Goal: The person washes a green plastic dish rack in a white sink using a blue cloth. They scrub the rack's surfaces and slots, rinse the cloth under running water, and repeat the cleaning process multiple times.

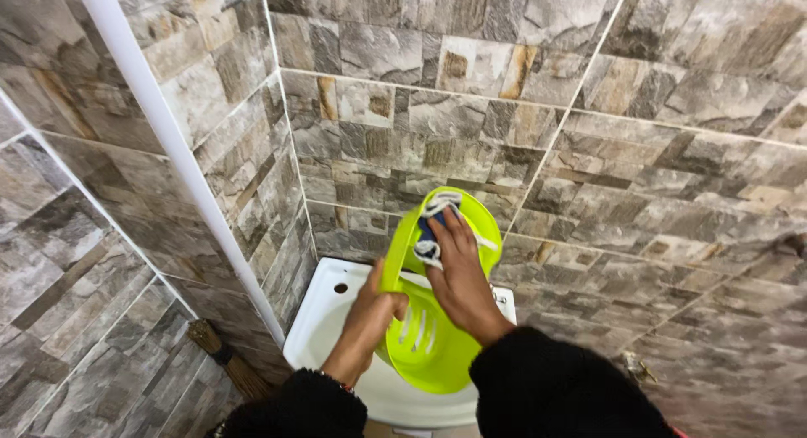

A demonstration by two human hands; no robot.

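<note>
**Lime-green slotted basin held over the white sink**

Head view: you are looking down into a corner of stone-patterned tile walls [656,135]. The thing in your hands is a lime-green plastic basin [433,337], round to oval, glossy, with a raised rim and a few long narrow slots cut through its lower face. It is tilted up on edge, its hollow side turned toward you, its top edge close to the back wall and its lower edge hanging over the white sink [324,320].

Your left hand [370,316] is closed on the basin's left rim, thumb on the inside, fingers wrapped behind the edge. Your right hand [458,274] lies flat inside the basin, fingers stretched upward and curled over a white and dark blue scrubbing cloth [430,228], pressing it against the upper inner wall. Part of the cloth shows above and to the left of the fingers; the rest is hidden under the hand. Both arms wear black fuzzy sleeves [555,387].

Inside the basin you see only the cloth and your right hand. The sink sits in the corner beneath it; its visible rim is plain white with one small hole near the back left, and its bowl is mostly covered by the basin. A white pipe [168,135] runs slantwise down the left wall, and a straw broom [227,362] leans below it, just left of the sink.
</note>
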